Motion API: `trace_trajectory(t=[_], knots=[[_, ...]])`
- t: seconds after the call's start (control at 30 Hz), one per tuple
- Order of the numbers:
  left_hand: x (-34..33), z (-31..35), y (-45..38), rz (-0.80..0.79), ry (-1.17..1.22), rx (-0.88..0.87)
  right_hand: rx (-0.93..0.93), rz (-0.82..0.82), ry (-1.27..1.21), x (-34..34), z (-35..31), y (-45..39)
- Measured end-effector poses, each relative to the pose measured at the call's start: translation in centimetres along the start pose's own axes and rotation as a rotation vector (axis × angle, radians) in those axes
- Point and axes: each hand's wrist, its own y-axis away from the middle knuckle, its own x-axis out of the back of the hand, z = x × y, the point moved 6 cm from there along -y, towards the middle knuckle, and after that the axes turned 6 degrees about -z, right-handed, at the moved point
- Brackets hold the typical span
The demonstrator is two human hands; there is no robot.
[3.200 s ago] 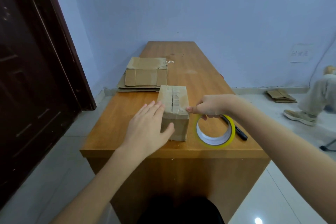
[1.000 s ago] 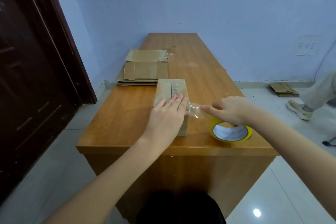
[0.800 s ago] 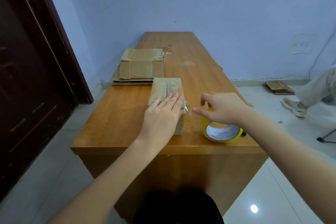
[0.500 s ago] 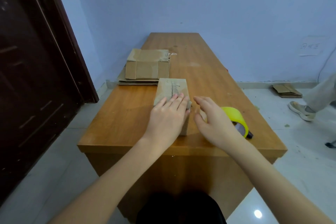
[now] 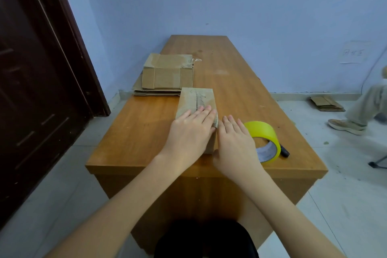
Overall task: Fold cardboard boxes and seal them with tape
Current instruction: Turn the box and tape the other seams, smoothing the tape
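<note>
Box [image 5: 196, 101] under left hand [image 5: 189, 132], right hand [image 5: 235, 142] beside

Pale blue walls [image 5: 261, 2] meet a light tiled floor [image 5: 345, 190]. A dark brown door [image 5: 37, 81] stands left of the long wooden tabletop [image 5: 236, 81], with a pale skirting strip [image 5: 293, 96] along the wall's foot.

arms [image 5: 134, 201]: bare, no sleeves | lap: black garment [image 5: 206, 239]

A few dark characters are seen on a pale paper sheet [image 5: 354, 52] stuck to the blue wall [image 5: 251, 2], but they are too blurred to be read.
</note>
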Motion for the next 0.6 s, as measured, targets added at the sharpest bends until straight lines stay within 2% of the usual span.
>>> trace_trajectory(t=[0.13,0.33,0.5,0.6], knots=[[0.0,-0.2,0.0,-0.048,0.026,0.002,0.062,-0.079,0.119,1.3,0.5,0.0],[0.0,-0.3,-0.2,-0.042,0.045,0.001,0.020,-0.064,-0.004,1.7,0.3,0.0],[0.7,-0.1,-0.5,-0.020,0.037,0.001,0.058,-0.126,0.196,0.8,-0.3,0.1],[0.8,0.0,-0.3,-0.143,0.088,0.021,0.085,-0.166,0.193,2.0,0.5,-0.4]])
